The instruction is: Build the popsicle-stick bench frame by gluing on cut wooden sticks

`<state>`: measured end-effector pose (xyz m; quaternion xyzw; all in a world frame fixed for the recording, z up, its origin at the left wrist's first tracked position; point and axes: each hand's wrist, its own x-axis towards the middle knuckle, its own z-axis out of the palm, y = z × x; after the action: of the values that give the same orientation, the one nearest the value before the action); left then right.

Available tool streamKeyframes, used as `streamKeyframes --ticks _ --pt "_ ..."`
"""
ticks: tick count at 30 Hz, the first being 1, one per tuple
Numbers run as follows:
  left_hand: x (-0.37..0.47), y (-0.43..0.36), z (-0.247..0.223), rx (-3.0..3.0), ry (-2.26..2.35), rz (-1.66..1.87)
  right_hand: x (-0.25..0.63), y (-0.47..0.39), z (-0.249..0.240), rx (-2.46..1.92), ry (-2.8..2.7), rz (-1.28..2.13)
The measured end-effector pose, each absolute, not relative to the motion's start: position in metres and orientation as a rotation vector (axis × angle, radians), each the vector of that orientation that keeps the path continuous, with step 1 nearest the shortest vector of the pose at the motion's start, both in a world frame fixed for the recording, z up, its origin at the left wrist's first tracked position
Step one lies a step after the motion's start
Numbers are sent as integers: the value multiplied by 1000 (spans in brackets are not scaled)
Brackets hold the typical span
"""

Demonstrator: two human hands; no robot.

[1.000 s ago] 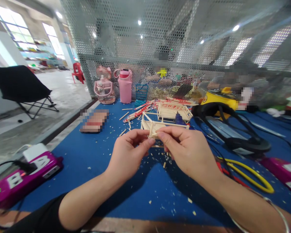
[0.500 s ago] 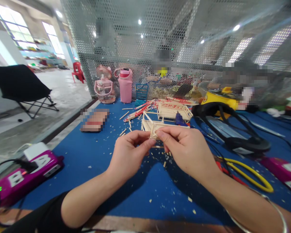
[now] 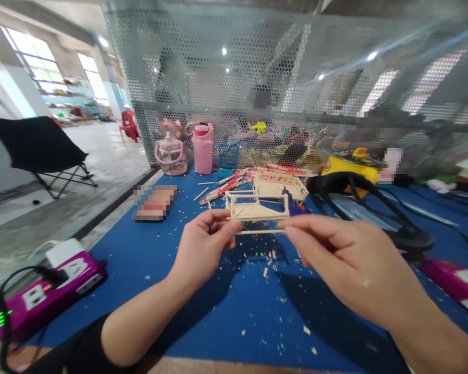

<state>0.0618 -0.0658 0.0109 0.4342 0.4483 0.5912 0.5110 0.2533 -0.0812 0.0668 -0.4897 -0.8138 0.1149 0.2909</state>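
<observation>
A small box-shaped frame of thin pale wooden sticks (image 3: 259, 217) is held up above the blue table top. My left hand (image 3: 208, 239) pinches its left end between thumb and fingers. At the right end, the thumb and forefinger of my right hand (image 3: 347, 259) are closed on it; the fingers hide the exact contact. One thin stick runs along the underside between both hands, and I cannot tell whether it is joined to the frame. Behind lies a larger tray-like structure of wooden sticks (image 3: 276, 188), with a dark blue object (image 3: 290, 202) in front of it.
Loose sticks and red-and-white packs (image 3: 228, 186) lie farther back, near a pink bottle (image 3: 203, 150) and a clear pink jug (image 3: 171, 156). A phone-like slab (image 3: 156, 203) and purple power strip (image 3: 54, 291) are left. A black visor (image 3: 370, 208) stands right. Wood scraps dot the table (image 3: 203, 322).
My right hand has moved right and nearer, away from my left hand. The stick frame has turned, so its long side now faces me. The view has shifted slightly.
</observation>
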Motion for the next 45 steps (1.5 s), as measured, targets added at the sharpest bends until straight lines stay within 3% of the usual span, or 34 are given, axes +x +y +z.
streamKeyframes --ticks 6,15,22,26,29,36,40,45 --pt "61 -62 6 1053 1068 1465 267 -63 22 -1293 -2751 388" --pt "62 -64 -7 1237 1140 1382 267 -59 8 -1235 -2681 418" --pt "53 -92 -25 1399 1279 1082 268 -61 9 -994 -2107 1323" --pt "55 -102 -27 1324 1198 1051 267 -57 4 -980 -1857 1580" --pt "56 -108 -24 1305 1253 1090 267 -54 3 -1008 -1884 1524" --pt "40 -91 -7 1361 1590 1132 274 -44 4 -1022 -1768 1006" --pt "39 -64 -1 1277 1655 888 279 -36 0 -1061 -1606 875" --pt "57 -43 -2 1208 1590 984 281 -31 -3 -1126 -1505 914"
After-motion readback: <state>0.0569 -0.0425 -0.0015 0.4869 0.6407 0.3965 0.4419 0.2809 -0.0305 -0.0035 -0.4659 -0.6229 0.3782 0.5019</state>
